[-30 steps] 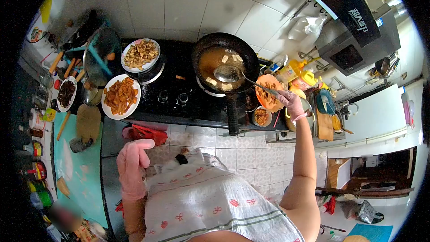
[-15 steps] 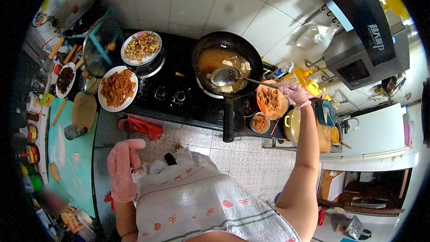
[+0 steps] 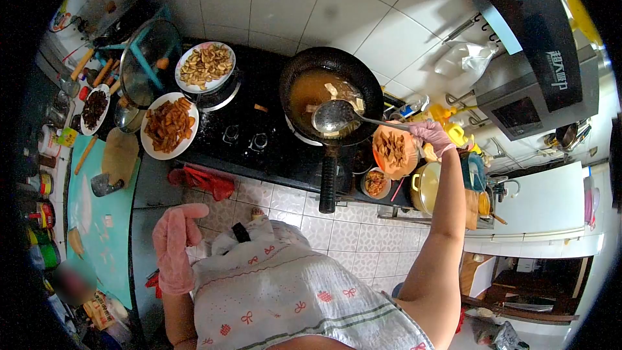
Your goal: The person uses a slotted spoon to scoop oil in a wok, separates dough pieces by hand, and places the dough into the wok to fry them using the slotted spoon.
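My right hand (image 3: pixel 433 139), in a thin pinkish glove, grips the long handle of a slotted ladle (image 3: pixel 334 118). The ladle's perforated bowl is over the black wok (image 3: pixel 366 81), near its right side. Brown oil (image 3: pixel 304 91) and several pale pieces (image 3: pixel 332 89) lie in the wok. My left hand (image 3: pixel 175 246) wears a thick pink fluffy glove and hangs in front of the counter beside the apron. It holds nothing, and its fingers look loosely bent and apart.
Plates of browned strips (image 3: pixel 170 126) and fried slices (image 3: pixel 205 67) stand left of the wok. At its right are a lined basket of brown pieces (image 3: pixel 392 149), a small bowl (image 3: pixel 374 183) and a yellow pot (image 3: pixel 426 188). The wok handle (image 3: pixel 328 181) juts over the counter edge.
The ladle's bowl has shifted slightly right and now looks higher in the wok, with my right hand following. The pale pieces have drifted about in the oil. My left hand is nearly unmoved.
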A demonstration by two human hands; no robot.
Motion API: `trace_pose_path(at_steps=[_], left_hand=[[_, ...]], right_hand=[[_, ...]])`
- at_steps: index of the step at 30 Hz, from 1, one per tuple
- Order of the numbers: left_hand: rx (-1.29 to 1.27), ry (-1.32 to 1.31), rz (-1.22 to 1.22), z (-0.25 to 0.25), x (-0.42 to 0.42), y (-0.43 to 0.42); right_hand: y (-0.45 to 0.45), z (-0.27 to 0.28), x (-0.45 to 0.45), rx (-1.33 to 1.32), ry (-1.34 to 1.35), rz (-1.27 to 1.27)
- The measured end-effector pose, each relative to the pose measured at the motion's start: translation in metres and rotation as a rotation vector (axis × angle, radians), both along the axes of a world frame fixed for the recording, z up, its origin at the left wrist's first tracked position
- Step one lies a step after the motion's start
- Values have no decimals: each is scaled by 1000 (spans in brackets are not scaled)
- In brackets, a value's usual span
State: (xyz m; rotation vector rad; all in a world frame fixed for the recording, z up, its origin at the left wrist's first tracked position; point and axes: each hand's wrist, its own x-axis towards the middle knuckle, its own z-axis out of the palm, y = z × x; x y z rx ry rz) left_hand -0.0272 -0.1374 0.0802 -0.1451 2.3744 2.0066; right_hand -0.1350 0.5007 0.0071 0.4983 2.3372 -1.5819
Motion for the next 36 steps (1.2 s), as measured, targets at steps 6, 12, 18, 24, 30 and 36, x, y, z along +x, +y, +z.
trace_pose_path(at_steps=[6,12,18,24,30,36], left_hand=[[71,-63,7,5,-1,5],[52,11,-5,-2,1,3],[34,-25,0,1,1,2],[30,-43,-22,4,0,2],[14,-45,-13,3,0,4],[-34,-23,-37,1,-1,5]], right_hand=[[4,-6,-5,-5,51,-37],[3,-6,-6,-13,24,-39],[2,0,-3,-33,43,-19],[7,-2,-6,41,19,-21],[8,1,-7,12,2,-50],[16,1,-10,43,-41,-38]])
